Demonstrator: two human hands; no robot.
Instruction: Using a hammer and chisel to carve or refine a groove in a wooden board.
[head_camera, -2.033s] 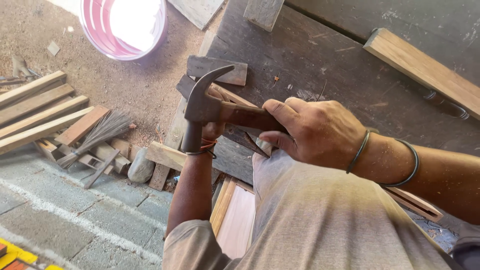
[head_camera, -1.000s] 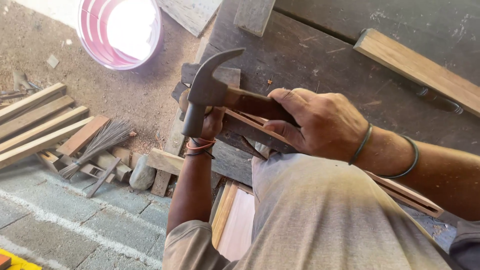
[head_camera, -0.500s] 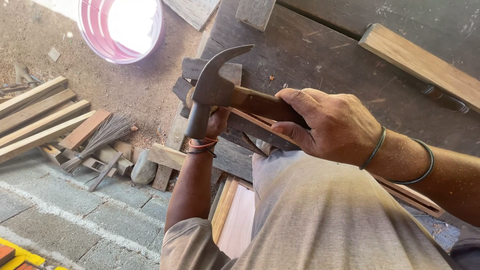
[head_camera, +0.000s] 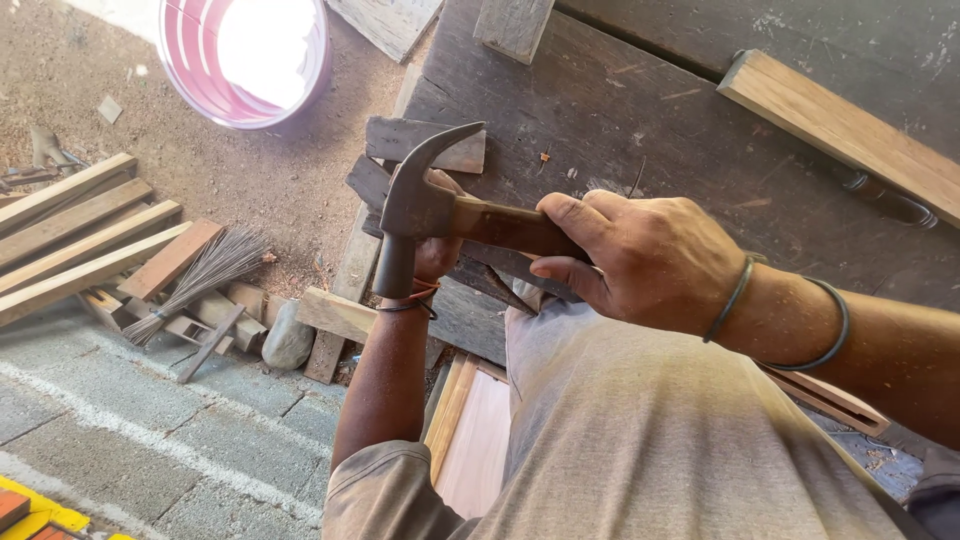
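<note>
Since half a second ago the hammer (head_camera: 420, 210) has barely shifted, its head hanging at much the same height over the counter's near left corner, claw curving up and striking face pointing down. The right hand (head_camera: 640, 260) is wrapped tight around the wooden handle, fingers curled under and thumb along the top, two dark bangles on the wrist. The left hand (head_camera: 435, 255) is almost wholly hidden behind the hammer head; only a bit of palm and a wrist with red and dark bands show, so I cannot tell whether it is spread or pinching anything. It sits at the counter (head_camera: 640, 120) edge among dark wood scraps (head_camera: 420, 145), whose lower parts are covered by the hammer. A pale plank (head_camera: 850, 125) lies slanted at the counter's far right, cut off by the frame. On the ground to the left are stacked planks (head_camera: 80, 235), a small broom (head_camera: 205, 275) and a pink bucket (head_camera: 190, 75), its inside washed out by glare. A yellow object at the bottom left corner is cut off and unclear.
</note>
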